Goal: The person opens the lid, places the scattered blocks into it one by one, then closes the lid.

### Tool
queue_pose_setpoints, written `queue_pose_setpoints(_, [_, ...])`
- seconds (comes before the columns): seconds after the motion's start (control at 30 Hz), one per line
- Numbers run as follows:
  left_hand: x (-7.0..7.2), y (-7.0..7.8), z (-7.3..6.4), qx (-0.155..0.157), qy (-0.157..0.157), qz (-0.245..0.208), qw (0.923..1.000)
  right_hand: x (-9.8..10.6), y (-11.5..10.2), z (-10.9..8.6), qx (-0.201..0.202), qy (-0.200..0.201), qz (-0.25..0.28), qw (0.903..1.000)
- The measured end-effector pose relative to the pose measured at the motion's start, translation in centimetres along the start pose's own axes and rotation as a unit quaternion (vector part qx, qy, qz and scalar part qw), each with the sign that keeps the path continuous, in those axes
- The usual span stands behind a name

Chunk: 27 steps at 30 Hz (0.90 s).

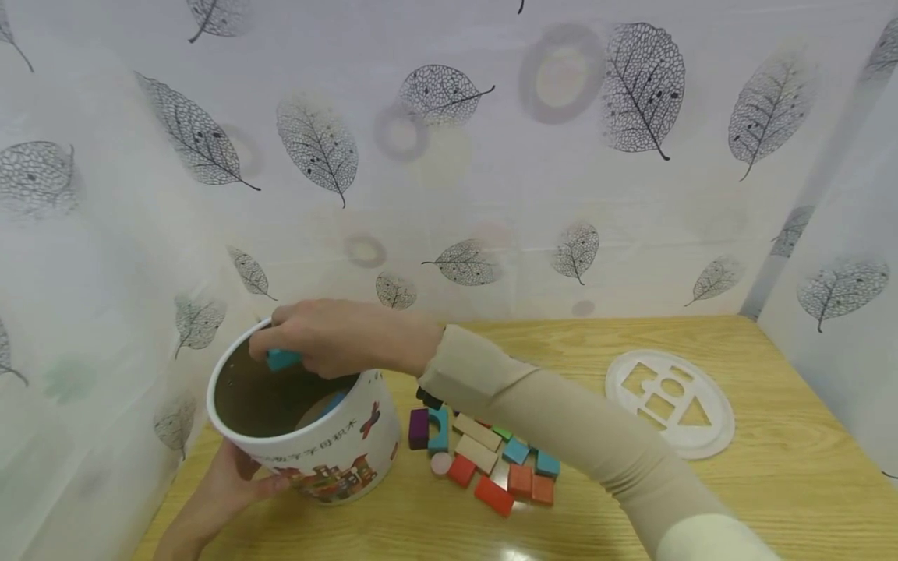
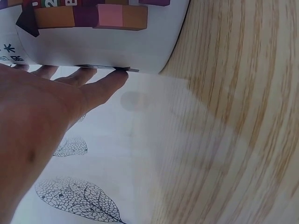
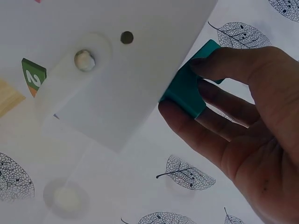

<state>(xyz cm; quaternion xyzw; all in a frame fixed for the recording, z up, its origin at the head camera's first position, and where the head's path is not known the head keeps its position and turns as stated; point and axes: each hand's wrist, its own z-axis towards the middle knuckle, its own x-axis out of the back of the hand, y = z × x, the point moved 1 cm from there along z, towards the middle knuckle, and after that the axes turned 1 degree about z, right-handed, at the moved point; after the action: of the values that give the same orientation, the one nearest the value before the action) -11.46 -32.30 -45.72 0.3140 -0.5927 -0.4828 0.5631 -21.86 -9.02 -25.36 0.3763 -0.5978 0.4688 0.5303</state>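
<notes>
Beige sleeve, one, spans the tabletop. Right hand pinches one teal block at the mouth of a white bucket near the tabletop's left edge; opening lies below the block. Left hand, farther off, touches bucket's side, fingers extended.

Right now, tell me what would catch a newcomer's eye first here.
Probably the big white bucket at the left of the table, with the right hand holding a teal block at its open top and the left hand against its side. Next would likely come the colorful blocks clustered just right of the bucket, then the white disc with cut-out shapes, lying farther right.
</notes>
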Motion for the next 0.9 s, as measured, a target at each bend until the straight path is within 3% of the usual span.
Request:
queue_pose_setpoints(0.37, [0.0,0.0,-0.1,0.007,0.004,0.003,1.0,-0.5,0.0,0.1,0.007,0.012,0.005,0.9999])
queue_pose_setpoints(0.57, [0.0,0.1,-0.1,0.031,0.01,0.016,0.9993,-0.2,0.3,-0.4,-0.021,0.019,0.001,0.9996])
queue_pose_setpoints(0.7, [0.0,0.1,0.0,0.035,0.016,0.026,0.9989,0.2,0.8,-1.5,-0.064,0.018,0.007,0.9978])
queue_pose_setpoints(0.9, [-0.2,0.2,0.1,0.005,0.021,0.014,0.9997,0.7,3.1,-5.0,-0.087,0.07,0.027,0.9934])
